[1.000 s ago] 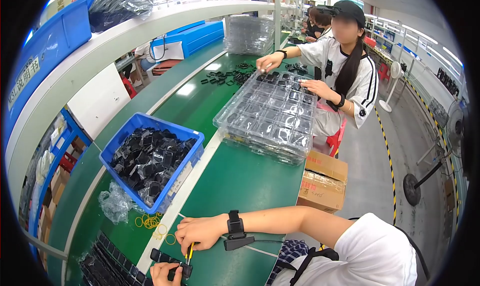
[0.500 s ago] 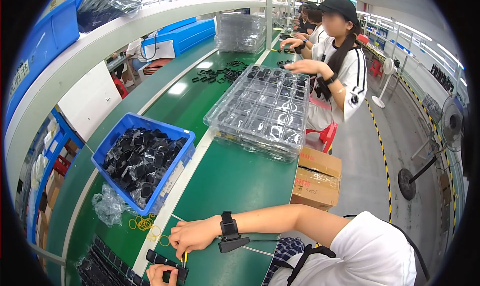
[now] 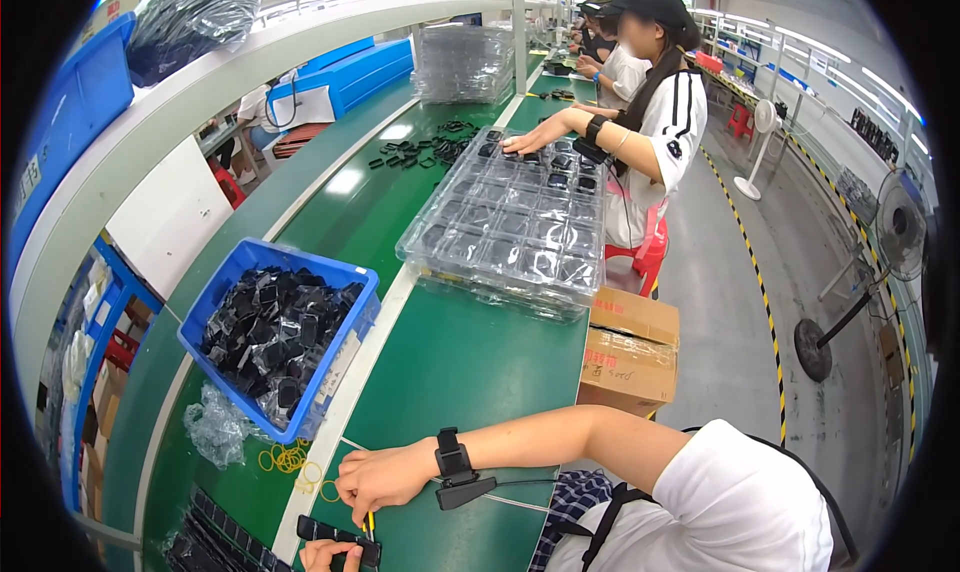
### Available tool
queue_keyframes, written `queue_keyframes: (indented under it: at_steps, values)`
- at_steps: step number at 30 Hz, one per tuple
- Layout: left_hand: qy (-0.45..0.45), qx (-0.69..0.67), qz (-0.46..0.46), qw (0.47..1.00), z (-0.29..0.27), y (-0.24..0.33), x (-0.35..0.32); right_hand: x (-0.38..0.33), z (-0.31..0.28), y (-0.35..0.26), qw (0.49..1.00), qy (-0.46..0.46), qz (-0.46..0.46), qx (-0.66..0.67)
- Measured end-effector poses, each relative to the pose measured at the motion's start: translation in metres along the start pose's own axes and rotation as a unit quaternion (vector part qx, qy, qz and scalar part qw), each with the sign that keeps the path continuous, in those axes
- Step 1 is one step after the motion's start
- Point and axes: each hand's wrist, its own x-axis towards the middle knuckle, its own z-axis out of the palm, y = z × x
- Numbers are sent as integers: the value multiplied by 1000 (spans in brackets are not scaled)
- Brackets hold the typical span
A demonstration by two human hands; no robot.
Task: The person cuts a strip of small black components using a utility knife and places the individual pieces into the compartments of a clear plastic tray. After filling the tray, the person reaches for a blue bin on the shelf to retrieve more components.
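At the lower edge my left hand (image 3: 328, 554) is closed around a black strip-like piece (image 3: 338, 540), which lies close over the green bench. My right hand (image 3: 385, 478) comes in from the right with a black band on its wrist. Its fingers are pinched around a slim yellow-and-black tool (image 3: 370, 522), whose lower end meets the black piece; the exact kind of tool is hidden by the fingers. Yellow rubber bands (image 3: 290, 459) lie just left of my right hand. Rows of joined black strips (image 3: 220, 532) lie left of my left hand.
A blue bin (image 3: 290, 427) of black parts stands ahead, with crumpled clear plastic (image 3: 217, 427) beside it. Farther off are stacked clear trays (image 3: 500, 237), where a co-worker's hand (image 3: 540, 132) rests, and loose black frames (image 3: 430, 147). A cardboard box (image 3: 632, 352) stands right of the bench.
The co-worker's hand has come down onto the clear trays and reached left. My view has shifted slightly. My hands keep nearly the same hold on the black piece and the tool.
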Motion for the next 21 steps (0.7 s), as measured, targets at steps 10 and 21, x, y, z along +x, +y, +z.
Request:
queue_keyframes:
  at_steps: [10, 21]
  values:
    - [1, 13, -8, 1000, -5, 4, -1, 1, 2, -8, 1000, 2, 11, 9]
    - [-9, 25, -31, 999, -2, 7, -1, 3, 2, -8, 998, 2, -3, -59]
